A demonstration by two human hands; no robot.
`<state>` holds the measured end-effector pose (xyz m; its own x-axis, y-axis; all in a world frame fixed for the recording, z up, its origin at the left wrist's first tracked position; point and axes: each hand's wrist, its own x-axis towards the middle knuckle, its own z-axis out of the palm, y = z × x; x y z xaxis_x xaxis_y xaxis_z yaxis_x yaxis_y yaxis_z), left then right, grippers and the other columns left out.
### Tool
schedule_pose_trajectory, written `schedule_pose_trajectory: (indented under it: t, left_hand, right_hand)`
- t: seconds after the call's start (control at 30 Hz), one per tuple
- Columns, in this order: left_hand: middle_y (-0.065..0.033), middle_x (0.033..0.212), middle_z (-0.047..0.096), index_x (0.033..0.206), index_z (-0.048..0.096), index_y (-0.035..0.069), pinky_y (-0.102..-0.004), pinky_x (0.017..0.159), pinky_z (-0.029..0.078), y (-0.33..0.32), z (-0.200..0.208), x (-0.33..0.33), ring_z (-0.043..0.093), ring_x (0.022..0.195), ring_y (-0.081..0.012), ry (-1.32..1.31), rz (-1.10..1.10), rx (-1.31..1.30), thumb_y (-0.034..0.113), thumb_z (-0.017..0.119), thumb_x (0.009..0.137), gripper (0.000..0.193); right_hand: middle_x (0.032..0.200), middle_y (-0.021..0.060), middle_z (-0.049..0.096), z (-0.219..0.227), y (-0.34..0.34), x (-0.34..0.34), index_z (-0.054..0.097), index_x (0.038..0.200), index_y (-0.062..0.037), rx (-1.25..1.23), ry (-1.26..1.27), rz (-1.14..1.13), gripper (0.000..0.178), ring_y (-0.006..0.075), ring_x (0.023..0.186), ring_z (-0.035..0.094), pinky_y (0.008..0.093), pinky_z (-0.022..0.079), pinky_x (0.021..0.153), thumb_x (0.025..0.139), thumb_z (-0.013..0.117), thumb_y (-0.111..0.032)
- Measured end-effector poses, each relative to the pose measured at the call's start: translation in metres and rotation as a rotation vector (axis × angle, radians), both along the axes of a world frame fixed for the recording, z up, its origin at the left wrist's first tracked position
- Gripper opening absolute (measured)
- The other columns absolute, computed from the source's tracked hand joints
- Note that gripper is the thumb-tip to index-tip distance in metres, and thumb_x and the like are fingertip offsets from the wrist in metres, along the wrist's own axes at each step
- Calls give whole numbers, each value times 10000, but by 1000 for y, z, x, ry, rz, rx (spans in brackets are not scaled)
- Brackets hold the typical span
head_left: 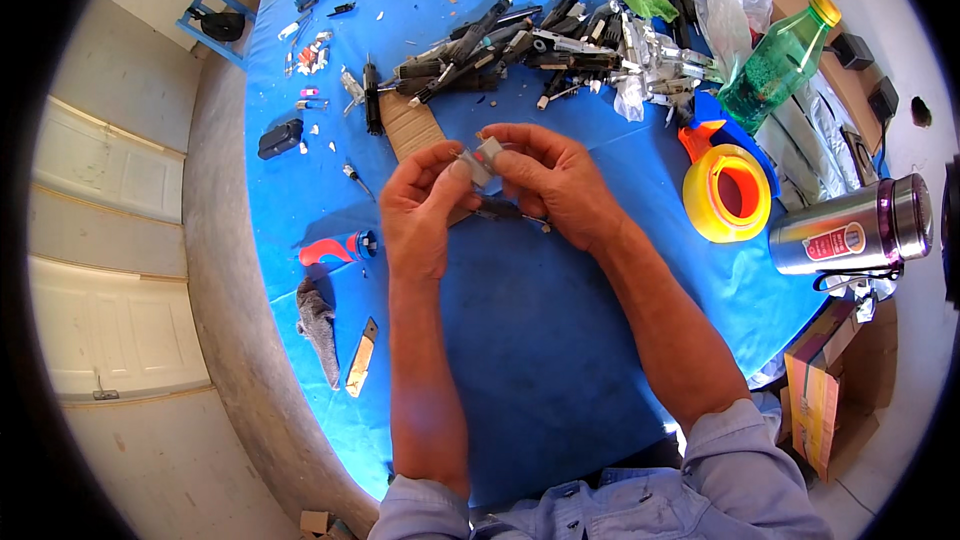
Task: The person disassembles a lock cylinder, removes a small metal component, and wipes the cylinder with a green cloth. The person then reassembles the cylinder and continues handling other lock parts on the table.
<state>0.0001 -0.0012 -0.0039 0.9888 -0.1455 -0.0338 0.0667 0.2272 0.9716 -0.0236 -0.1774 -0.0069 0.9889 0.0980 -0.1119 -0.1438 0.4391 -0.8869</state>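
Observation:
Above the middle of the blue-covered table [540,360], my two hands meet fingertip to fingertip. A small pale grey, block-like piece [477,170] with a reddish spot is pinched between them; its exact kind is not clear. My left hand [420,205] grips its left side with thumb and fingers. On the other side, my right hand [553,175] pinches it with thumb and forefinger. Just below the fingers a dark slender piece [497,208] shows, partly hidden by the hands. A cardboard strip [408,126] lies flat behind my left hand.
Beyond my hands is a heap of dark and clear slender plastic parts [470,52]. At right are a yellow tape roll [700,202], a green bottle [775,70] and a steel flask [835,237]. A red-and-black item [335,249], grey cloth [318,325] and utility-knife-like piece [361,360] lie left.

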Motion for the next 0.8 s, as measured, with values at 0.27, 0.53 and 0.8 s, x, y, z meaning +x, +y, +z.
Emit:
schedule_pose_trajectory:
  t: [0.27, 0.53, 0.8]
  left_hand:
    - [-62, 932, 697, 1188, 633, 4, -209, 623, 554, 1, 0, 1, 668, 748, -107, -3, -14, -87, 90, 655, 953, 251]
    - [-82, 929, 700, 1095, 618, 28, -210, 640, 574, 6, -6, 6, 701, 776, -135, -23, 32, -226, 52, 660, 945, 158]
    - [-89, 938, 703, 1087, 611, 28, -215, 642, 576, 2, -3, 4, 707, 802, -144, -40, 30, -183, 43, 678, 932, 170]
  right_hand:
    - [1160, 75, 691, -8, -1, 3, 543, 1320, -48, 113, 7, -62, 372, 142, 1004, 667, 240, 530, 698, 989, 626, -196]
    - [1171, 100, 686, -6, 1, 3, 554, 1266, -50, 183, 27, -62, 338, 179, 1056, 679, 270, 571, 760, 986, 650, -214]
    - [1112, 101, 679, -10, 2, 6, 544, 1234, -8, 186, 55, -81, 347, 182, 1015, 687, 271, 586, 760, 980, 668, -209]
